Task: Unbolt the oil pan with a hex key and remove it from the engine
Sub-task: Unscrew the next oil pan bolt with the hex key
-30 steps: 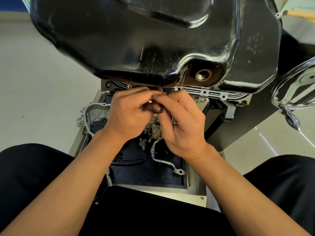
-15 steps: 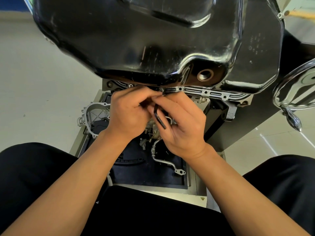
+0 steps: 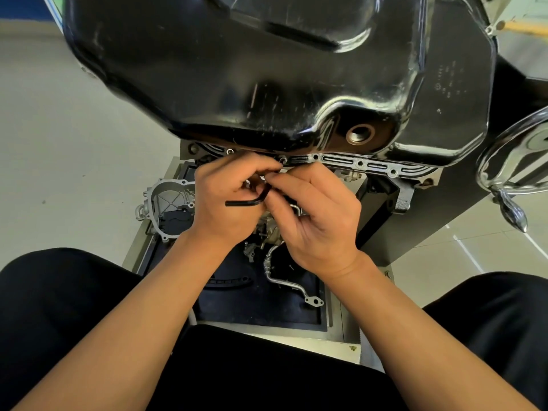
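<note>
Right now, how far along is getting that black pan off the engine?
How much is unbolted: cannot tell. The oil pan still sits on the engine flange. The left hand and right hand pinch the hex key at the flange edge. Left: more unbolting, then lifting the pan off.

You are in a car-repair workshop or training bay: a black oil pan (image 3: 267,69) sits raised on a stand with a chromed hand wheel (image 3: 501,161), and a cast aluminium cover (image 3: 166,200) and a bent metal pipe (image 3: 284,281) lie on a black-matted tray (image 3: 258,307) over a pale tiled floor (image 3: 59,143).
</note>
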A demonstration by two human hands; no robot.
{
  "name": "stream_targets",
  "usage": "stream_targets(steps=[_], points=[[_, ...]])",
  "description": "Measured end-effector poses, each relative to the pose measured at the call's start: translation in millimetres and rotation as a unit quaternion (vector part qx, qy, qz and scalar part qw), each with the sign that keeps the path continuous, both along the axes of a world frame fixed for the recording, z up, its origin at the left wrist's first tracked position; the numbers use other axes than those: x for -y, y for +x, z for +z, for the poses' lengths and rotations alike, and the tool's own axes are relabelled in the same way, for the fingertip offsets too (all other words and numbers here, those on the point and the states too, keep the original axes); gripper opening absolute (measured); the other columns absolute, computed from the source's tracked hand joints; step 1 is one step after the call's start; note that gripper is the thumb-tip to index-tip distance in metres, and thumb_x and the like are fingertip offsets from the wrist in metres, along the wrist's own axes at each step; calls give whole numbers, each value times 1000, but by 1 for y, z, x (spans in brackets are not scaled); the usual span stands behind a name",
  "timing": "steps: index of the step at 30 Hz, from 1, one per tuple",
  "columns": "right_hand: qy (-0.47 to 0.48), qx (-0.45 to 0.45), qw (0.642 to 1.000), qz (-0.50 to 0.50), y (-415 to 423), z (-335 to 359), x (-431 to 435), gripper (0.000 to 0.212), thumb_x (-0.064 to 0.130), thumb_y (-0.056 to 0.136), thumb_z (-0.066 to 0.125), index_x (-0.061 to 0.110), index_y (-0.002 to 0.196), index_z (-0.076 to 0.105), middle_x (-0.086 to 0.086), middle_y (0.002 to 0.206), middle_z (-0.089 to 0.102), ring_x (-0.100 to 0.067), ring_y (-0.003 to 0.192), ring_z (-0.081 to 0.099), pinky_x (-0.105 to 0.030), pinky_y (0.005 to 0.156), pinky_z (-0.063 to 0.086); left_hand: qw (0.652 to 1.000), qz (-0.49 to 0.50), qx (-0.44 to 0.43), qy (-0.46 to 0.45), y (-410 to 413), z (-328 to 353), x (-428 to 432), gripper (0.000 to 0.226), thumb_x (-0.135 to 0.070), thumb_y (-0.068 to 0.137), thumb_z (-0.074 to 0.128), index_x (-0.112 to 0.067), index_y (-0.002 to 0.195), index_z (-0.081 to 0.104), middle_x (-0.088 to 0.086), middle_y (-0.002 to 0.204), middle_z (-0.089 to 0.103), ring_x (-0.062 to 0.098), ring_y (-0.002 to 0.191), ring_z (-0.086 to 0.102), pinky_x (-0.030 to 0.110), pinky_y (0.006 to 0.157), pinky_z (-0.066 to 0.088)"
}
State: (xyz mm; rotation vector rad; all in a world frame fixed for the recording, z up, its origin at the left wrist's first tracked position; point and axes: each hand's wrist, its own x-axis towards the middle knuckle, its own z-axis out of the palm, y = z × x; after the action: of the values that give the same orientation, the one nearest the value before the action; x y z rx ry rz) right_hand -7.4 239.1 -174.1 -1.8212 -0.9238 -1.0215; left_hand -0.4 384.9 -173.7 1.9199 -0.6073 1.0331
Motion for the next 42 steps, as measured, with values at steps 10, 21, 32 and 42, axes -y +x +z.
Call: stream_targets(steps=[10, 21, 32, 42], points=[[-6, -4, 1000, -5, 0, -1, -2, 14, -1, 89, 70, -5, 101, 74, -15, 91, 71, -29, 83, 68, -36, 76, 55, 1000, 27, -3, -8, -1, -2, 1, 22, 18, 73, 68, 5, 90, 75, 14, 86, 74, 20, 80, 71, 33, 72, 58], [4, -2, 1000, -14, 1, 0, 0, 12, -4, 85, 74, -5, 97, 75, -16, 88, 71, -31, 79, 67, -39, 72, 54, 999, 46, -7, -14, -2, -2, 8, 24, 20, 72, 69, 4, 89, 75, 3, 86, 71, 8, 77, 65, 16, 74, 50], [12, 5, 1000, -11, 1, -1, 0, 13, -5, 83, 76, -4, 96, 75, -14, 87, 70, -27, 79, 66, -36, 72, 54, 999, 43, 6, -24, 2, -7, 7, 15, 2, 84, 61, 6, 88, 74, 13, 84, 74, 17, 77, 69, 23, 70, 54], [7, 5, 1000, -9, 1, -2, 0, 14, -2, 86, 73, -5, 100, 75, -16, 87, 71, -30, 79, 67, -37, 72, 54, 998, 33, 44, -5, 0, -10, 8, 20, 18, 81, 64, 8, 96, 73, 18, 91, 72, 16, 87, 67, 18, 80, 52]])
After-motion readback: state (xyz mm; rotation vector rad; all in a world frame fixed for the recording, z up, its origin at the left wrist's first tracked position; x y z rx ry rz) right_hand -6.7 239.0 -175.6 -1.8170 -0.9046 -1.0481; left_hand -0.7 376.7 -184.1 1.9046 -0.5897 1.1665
